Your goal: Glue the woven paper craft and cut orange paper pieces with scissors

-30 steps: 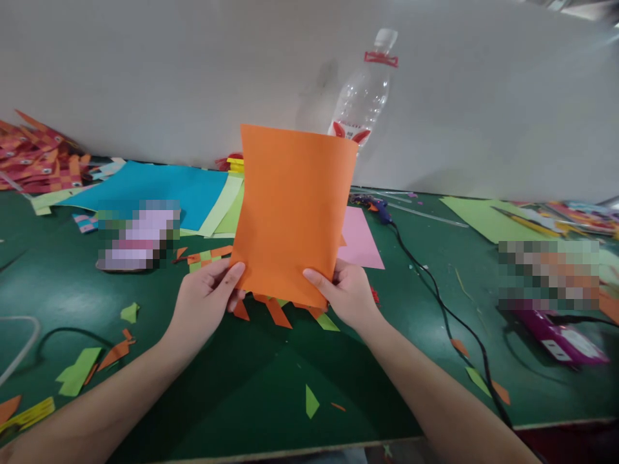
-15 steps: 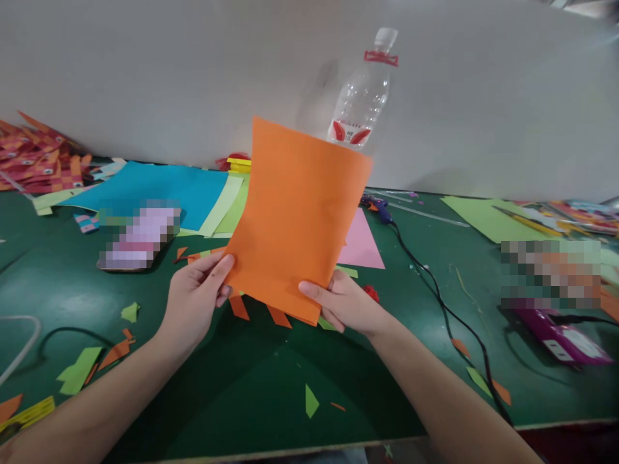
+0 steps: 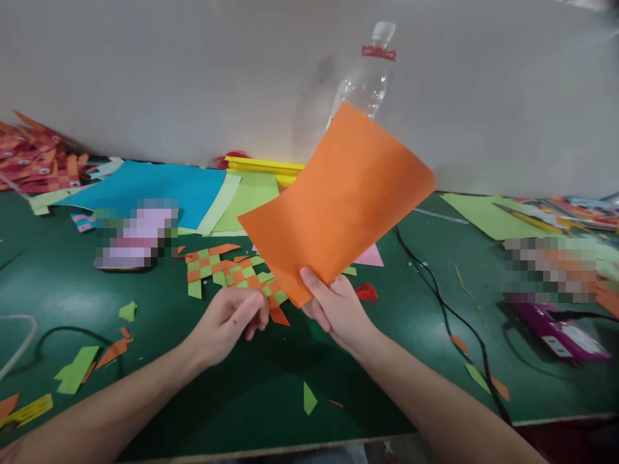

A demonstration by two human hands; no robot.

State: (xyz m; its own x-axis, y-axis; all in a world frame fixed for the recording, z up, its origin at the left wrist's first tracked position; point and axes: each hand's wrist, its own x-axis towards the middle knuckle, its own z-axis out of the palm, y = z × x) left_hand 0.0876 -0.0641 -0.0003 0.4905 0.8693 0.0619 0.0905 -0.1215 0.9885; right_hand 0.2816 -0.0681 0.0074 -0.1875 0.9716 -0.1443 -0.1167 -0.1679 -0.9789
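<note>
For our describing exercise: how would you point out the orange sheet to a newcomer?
Find the green table below the grey wall. Above it, the right hand holds the orange sheet, which partly hides a clear bottle. Unlike the orange scraps below, it is large and raised.

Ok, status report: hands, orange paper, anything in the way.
Right hand gripping orange paper near its bottom corner, held up at a tilt. Left hand curled, off the paper. Woven orange-and-green pieces just beyond, possibly in the way.
</note>
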